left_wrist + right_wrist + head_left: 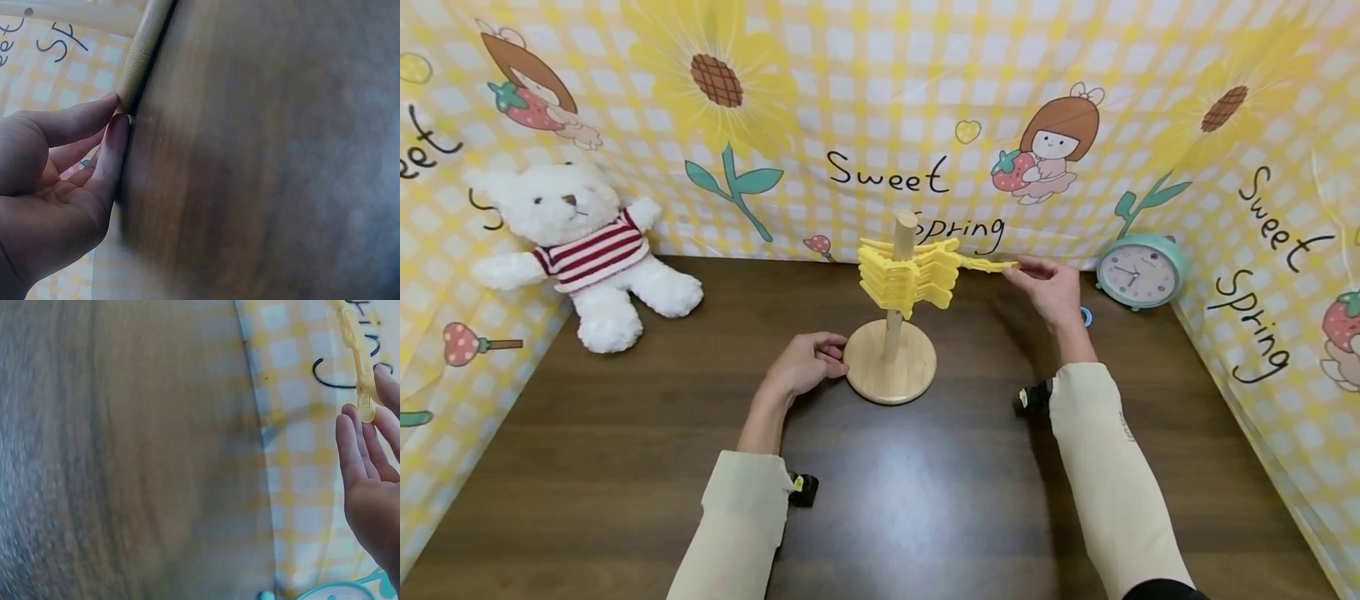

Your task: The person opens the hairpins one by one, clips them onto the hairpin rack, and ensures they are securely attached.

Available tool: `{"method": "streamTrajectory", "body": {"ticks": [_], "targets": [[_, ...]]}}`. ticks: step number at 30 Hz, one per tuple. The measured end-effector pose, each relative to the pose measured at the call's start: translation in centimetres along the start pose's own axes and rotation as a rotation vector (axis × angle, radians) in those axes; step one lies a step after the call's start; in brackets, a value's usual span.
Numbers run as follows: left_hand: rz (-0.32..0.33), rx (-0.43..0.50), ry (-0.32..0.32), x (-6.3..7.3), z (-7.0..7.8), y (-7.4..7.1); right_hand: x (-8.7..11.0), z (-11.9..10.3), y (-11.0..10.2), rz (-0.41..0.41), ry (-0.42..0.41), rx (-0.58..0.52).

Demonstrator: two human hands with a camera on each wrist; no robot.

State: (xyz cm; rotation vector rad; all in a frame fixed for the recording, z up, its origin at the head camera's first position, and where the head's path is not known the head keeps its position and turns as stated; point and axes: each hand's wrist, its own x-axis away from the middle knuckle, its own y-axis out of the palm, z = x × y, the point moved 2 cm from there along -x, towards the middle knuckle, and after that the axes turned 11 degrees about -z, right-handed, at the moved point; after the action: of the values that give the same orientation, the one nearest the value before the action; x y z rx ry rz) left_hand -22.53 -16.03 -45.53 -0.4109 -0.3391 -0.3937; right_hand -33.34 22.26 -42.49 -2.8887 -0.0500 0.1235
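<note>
A wooden stand has a round base (910,379) and an upright pole (906,223). Around the pole's upper part sits a stack of yellow plastic pieces (891,282), their arms fanning out to both sides. From its right side a thin yellow strip of linked pieces (983,265) stretches out. My right hand (1051,292) pinches the strip's free end between thumb and fingers; the right wrist view shows its rounded tip (367,414) at the fingertips. At the base's left rim, my left hand (805,362) grips the edge with thumb and forefinger.
A white teddy bear (568,221) in a striped top sits at the back left. At the back right stands a mint-green alarm clock (1138,271). A small blue ring-shaped thing (1086,317) shows beside my right wrist. Printed checked cloth (865,108) rises behind the brown table (625,467).
</note>
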Motion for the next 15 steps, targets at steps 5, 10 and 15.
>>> {"method": "streamTrajectory", "body": {"ticks": [5,10,15], "targets": [[0.007,0.014,0.005,0.3,-0.1,0.2,0.7,-0.8,0.4,0.020,-0.033,0.017],[0.011,-0.007,-0.001,0.5,0.0,0.2,1.5,-1.7,0.5,0.033,-0.054,0.001],[0.014,0.001,0.012,0.3,-0.1,0.2,2.1,-3.3,0.4,0.045,-0.134,-0.020]]}}
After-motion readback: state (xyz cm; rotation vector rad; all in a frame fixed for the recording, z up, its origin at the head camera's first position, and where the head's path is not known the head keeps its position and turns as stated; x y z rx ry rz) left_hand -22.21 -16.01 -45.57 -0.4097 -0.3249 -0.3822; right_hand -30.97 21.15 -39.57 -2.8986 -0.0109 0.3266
